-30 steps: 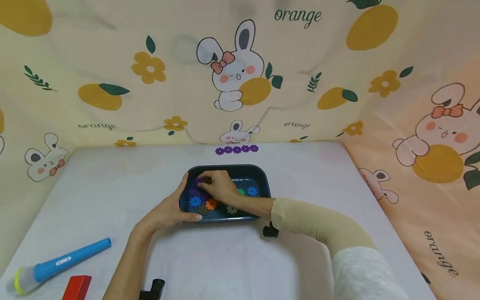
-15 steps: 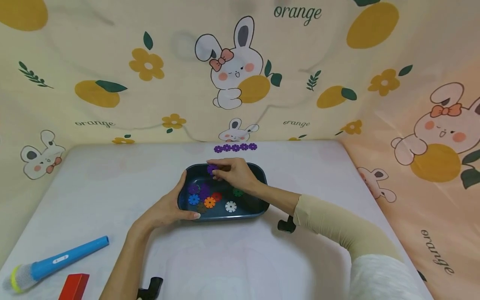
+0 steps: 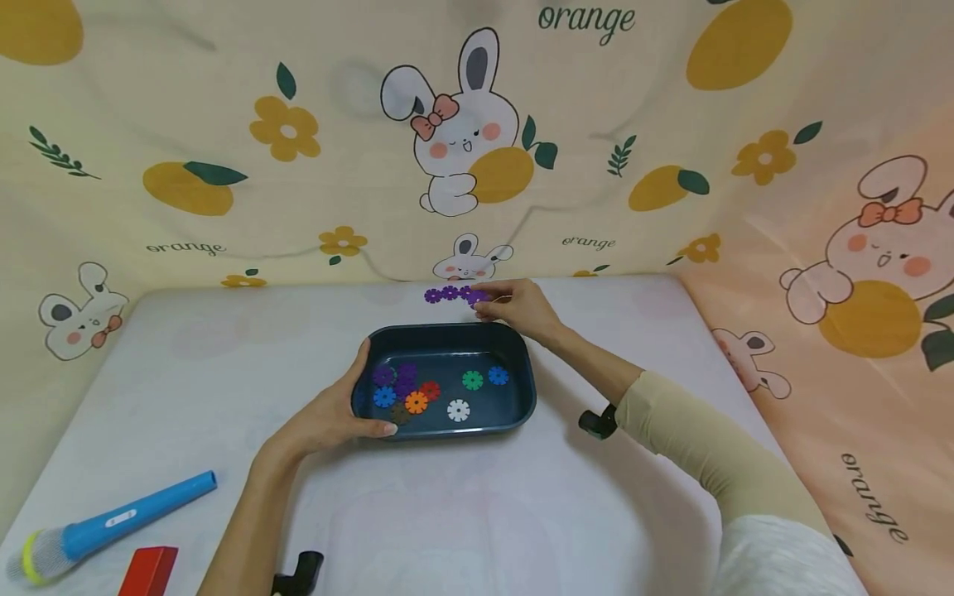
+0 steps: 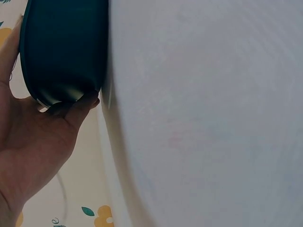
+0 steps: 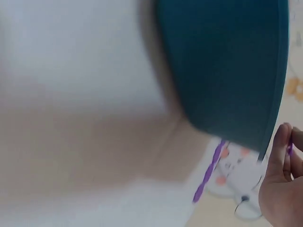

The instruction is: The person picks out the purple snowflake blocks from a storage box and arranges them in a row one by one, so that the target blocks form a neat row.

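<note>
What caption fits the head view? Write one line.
Left hand holds a dark tray of colored discs; right hand pinches a purple disc by a purple row.

In the head view, the counter (image 3: 224, 389) is lit softly and fairly evenly, and the patterned cloth (image 3: 335, 190) is tinted warm yellow, shifting to orange at the right. A diffuse shadow is cast on the counter beneath the right sleeve (image 3: 704, 439). The left wrist view is rendered dimmer, with pale glare caught on the tray (image 3: 514, 401). In the right wrist view, the counter is blurred and crossed by broad brownish shadow.
</note>
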`<state>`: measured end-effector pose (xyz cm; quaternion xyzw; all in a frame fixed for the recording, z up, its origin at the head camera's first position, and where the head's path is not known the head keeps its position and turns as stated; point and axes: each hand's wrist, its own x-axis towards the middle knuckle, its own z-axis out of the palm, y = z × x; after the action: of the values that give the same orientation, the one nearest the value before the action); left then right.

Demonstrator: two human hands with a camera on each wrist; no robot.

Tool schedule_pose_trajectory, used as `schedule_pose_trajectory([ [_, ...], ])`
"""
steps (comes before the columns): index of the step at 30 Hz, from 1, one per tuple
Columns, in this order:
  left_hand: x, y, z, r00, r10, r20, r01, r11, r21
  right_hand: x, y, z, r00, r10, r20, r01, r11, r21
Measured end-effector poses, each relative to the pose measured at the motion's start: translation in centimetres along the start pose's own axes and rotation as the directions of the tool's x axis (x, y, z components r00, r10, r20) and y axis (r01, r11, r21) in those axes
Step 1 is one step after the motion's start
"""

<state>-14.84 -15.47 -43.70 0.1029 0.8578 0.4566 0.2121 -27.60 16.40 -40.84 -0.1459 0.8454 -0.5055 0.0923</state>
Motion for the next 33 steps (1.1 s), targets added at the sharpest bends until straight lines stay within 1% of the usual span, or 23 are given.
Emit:
schedule_pose_trajectory([
  [5, -0.1, -0.1, 0.0, 1.000, 0.001, -0.006, -0.001, 1.000, -0.006, 0.6, 1.2, -1.8, 0.998, 0.053, -0.037, -0.053, 0.999, -0.003],
  [11, -0.1, 0.0, -0.1, 1.000, -0.012, -0.004, 0.012, 1.000, -0.004, 1.5, 3.2, -3.7, 0.995, 0.078, -0.064, -0.081, 0.996, -0.045],
  [13, -0.1, 0.0, -0.1, 1.000, -0.007, -0.003, 0.007, 1.000, -0.003, 1.8, 3.9, -4.3, 0.994, 0.088, -0.069, -0.090, 0.995, -0.035],
  [17, 0.0, -0.1, 0.0, 1.000, 0.007, 0.001, -0.007, 1.000, -0.010, 2.5, 5.6, -5.3, 0.989, 0.111, -0.102, -0.121, 0.988, -0.097],
  [20, 0.0, -0.1, 0.1, 1.000, 0.015, 0.009, -0.015, 1.000, -0.023, 3.0, 6.9, -5.5, 0.980, 0.139, -0.140, -0.161, 0.974, -0.160],
  [23, 0.0, -0.2, 0.2, 1.000, 0.023, 0.011, -0.022, 0.999, -0.030, 3.3, 8.1, -5.5, 0.973, 0.164, -0.162, -0.192, 0.965, -0.181],
  [27, -0.1, -0.3, 0.2, 1.000, 0.025, 0.012, -0.024, 0.999, -0.034, 3.7, 9.2, -5.3, 0.969, 0.175, -0.173, -0.209, 0.955, -0.210],
  [30, -0.1, -0.3, 0.1, 1.000, 0.026, 0.010, -0.026, 0.999, -0.028, 4.0, 9.4, -5.1, 0.966, 0.183, -0.181, -0.218, 0.957, -0.194],
  [33, 0.0, -0.2, -0.1, 0.999, 0.034, -0.001, -0.034, 0.999, -0.014, 4.5, 9.2, -5.0, 0.965, 0.197, -0.176, -0.221, 0.966, -0.131],
])
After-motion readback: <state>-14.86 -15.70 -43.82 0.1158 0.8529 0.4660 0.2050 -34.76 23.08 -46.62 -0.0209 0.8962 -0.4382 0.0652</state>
